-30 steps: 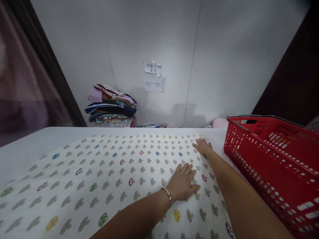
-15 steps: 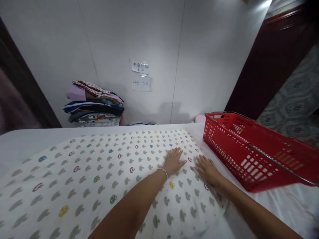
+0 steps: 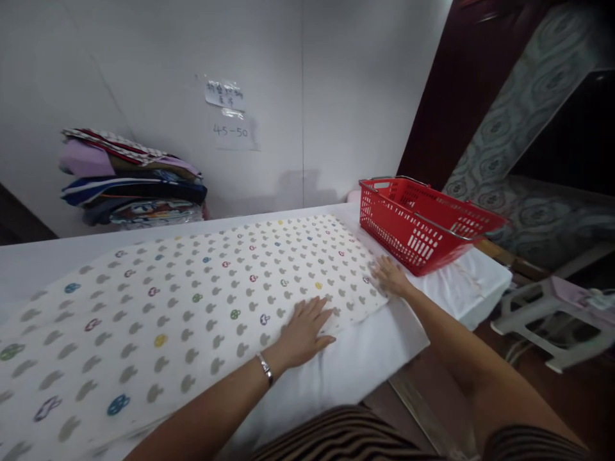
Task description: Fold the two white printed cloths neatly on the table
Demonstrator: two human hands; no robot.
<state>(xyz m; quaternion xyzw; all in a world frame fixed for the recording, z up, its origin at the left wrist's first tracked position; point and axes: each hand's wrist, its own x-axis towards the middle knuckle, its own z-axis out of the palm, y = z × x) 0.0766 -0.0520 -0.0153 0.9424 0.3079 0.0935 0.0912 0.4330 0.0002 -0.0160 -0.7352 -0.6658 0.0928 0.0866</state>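
Note:
A white cloth printed with small mushrooms [image 3: 182,282] lies spread over the white-covered table [image 3: 346,358]. My left hand [image 3: 305,333], with a bracelet at its wrist, rests flat near the cloth's front edge, fingers apart and nothing in them. At the cloth's right edge, my right hand [image 3: 388,275] lies with its fingers spread, a little blurred, holding nothing that I can see. Just beyond that hand stands a red plastic basket [image 3: 423,237] with metal handles.
A pile of folded clothes [image 3: 134,186] is at the back left by the wall. Two paper signs [image 3: 234,132] are stuck on the wall. Off the table's right end stands a pale plastic stool [image 3: 562,314] on the floor.
The view has turned right and down, showing the table's front edge and the stool. My left hand has moved toward me over the cloth. My right hand stays by its right edge.

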